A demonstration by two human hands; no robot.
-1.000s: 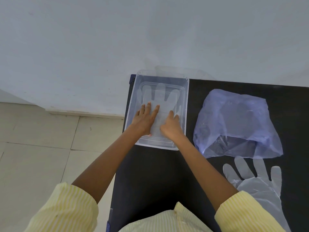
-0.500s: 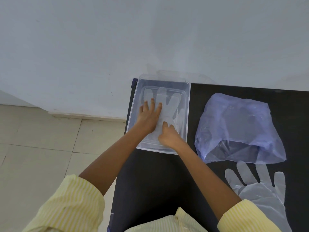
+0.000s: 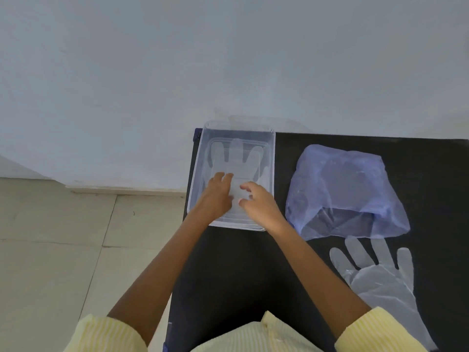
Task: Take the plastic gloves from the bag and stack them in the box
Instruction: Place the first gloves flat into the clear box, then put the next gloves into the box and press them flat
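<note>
Both hands reach forward into the box.
The left hand is flat at its middle, fingers straight; the right hand is near its right wall, fingers loosely curled.

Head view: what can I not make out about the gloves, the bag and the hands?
Head view only:
1. Glove in the box: the left hand and right hand cover its lower part; how many lie stacked is unclear.
2. Bag: cloudy and crumpled, contents unclear.
3. Loose glove: the right sleeve partly hides its cuff.
4. Right hand's fingers: curled; whether they pinch is unclear.
</note>
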